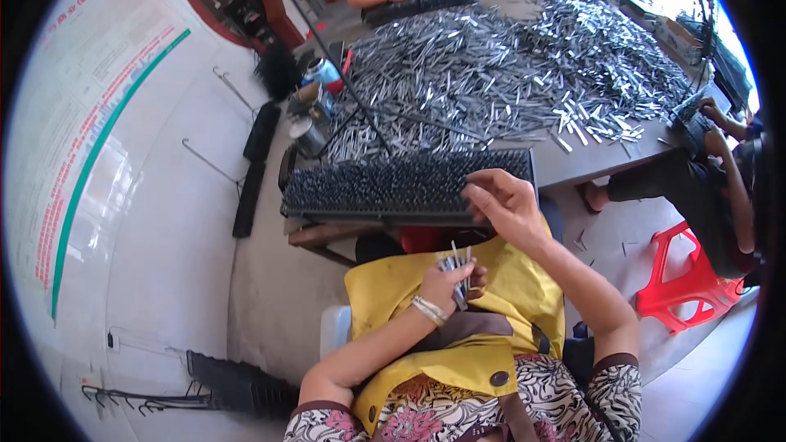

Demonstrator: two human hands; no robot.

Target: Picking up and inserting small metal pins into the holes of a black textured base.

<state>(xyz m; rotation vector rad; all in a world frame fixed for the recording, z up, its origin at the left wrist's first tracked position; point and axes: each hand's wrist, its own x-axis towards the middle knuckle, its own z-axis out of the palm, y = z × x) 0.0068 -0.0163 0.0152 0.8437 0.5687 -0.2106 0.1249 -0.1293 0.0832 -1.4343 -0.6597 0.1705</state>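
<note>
Silvery strips (461, 263) tight in the left hand (443, 284), right hand (513, 209), grip unclear, by the bristly rack (368, 186)

On the table (585, 155), strips (458, 74) lie heaped behind the bristle tray (377, 186).

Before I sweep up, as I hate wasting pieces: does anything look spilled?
Yes: a few thin slivers lie on the floor, left of the red stool. They resemble the heaped metal strips on the table, but are too small to identify.
</note>
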